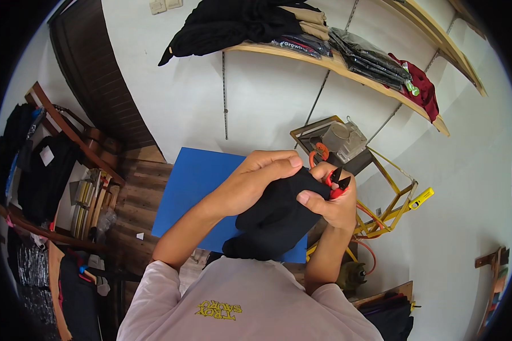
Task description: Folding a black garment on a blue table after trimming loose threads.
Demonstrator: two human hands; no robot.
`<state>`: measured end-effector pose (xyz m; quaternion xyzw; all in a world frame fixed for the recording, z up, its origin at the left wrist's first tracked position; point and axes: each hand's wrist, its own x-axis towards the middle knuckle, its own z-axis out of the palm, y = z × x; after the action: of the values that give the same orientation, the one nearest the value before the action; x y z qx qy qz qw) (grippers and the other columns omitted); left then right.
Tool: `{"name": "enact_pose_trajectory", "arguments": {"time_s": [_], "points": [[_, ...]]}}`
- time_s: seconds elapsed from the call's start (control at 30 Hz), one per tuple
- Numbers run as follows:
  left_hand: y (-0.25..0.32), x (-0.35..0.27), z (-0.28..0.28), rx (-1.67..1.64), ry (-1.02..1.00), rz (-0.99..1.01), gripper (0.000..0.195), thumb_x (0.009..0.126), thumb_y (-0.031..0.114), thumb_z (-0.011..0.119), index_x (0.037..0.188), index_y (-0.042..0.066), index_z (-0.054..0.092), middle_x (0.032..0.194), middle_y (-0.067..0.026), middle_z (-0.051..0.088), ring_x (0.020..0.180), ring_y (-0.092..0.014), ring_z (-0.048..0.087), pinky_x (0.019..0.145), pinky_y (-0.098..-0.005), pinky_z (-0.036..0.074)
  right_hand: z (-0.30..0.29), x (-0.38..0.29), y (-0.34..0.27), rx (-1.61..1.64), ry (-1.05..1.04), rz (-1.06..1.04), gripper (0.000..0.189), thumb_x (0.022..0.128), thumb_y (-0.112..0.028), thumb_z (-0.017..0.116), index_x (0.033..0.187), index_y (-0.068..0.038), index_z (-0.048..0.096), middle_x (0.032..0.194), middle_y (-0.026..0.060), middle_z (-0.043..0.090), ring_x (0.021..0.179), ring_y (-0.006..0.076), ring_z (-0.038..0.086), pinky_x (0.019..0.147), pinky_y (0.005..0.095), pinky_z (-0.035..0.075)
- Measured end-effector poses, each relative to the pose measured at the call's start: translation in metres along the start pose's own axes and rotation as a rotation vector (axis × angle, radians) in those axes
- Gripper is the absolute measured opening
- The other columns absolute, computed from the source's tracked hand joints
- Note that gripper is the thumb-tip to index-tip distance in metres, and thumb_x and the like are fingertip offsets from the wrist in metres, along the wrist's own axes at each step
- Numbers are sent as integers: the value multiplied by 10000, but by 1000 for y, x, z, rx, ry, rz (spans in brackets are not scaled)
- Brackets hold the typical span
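Observation:
A black cloth garment (277, 213) is held up in front of my chest, hanging in folds above a blue tabletop (196, 183). My left hand (260, 179) grips its upper edge, with the thumb pressed along the cloth near the top. My right hand (333, 200) pinches the garment's right side between thumb and fingers. Thread snips (337, 181) with dark blades and red handles are also tucked in that hand. Their blades stick up apart from each other, beside the cloth. Most of the right fingers are hidden behind the fabric.
Folded clothes (247, 21) and plastic-wrapped garments (367, 57) lie on a wooden wall shelf (281, 51). To the right stands a yellow metal frame (392, 200) beside a green gas cylinder (352, 275). Racks of dark clothing (47, 179) stand left, near a dark door (98, 76).

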<state>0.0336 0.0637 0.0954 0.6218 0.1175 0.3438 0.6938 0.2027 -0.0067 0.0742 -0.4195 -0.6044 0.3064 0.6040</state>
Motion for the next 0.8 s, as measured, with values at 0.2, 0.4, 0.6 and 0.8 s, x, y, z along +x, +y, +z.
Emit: {"name": "enact_pose_trajectory", "arguments": {"time_s": [0.2,0.4,0.6,0.8], "points": [[2,-2,-3,72,-53,57,296,954,220,474,759,9,547,712,33,476,700,-54,405,654,-227,332,-7,-3,1,11,-23,12,226,624,-81,775,749,0,606,687,0,578,615,64,503,574,211,399],[4,-8,2,151,-46,-6,316,961,211,444,732,8,526,685,22,451,672,-58,386,620,-221,321,-8,-6,0,1,-68,-45,188,653,-13,740,790,21,617,682,10,595,607,56,515,577,198,417],[-3,-12,3,126,-67,33,332,964,234,450,747,-3,533,722,16,474,684,-58,399,626,-219,323,-9,-12,2,51,-85,-73,167,685,32,712,823,31,618,684,13,604,605,37,509,567,185,414],[-5,-19,3,154,-145,93,271,946,233,515,781,19,535,729,18,488,661,-54,400,595,-220,322,-11,-17,0,37,-86,-92,166,691,25,708,831,33,620,695,12,609,610,41,520,574,189,423]]}}
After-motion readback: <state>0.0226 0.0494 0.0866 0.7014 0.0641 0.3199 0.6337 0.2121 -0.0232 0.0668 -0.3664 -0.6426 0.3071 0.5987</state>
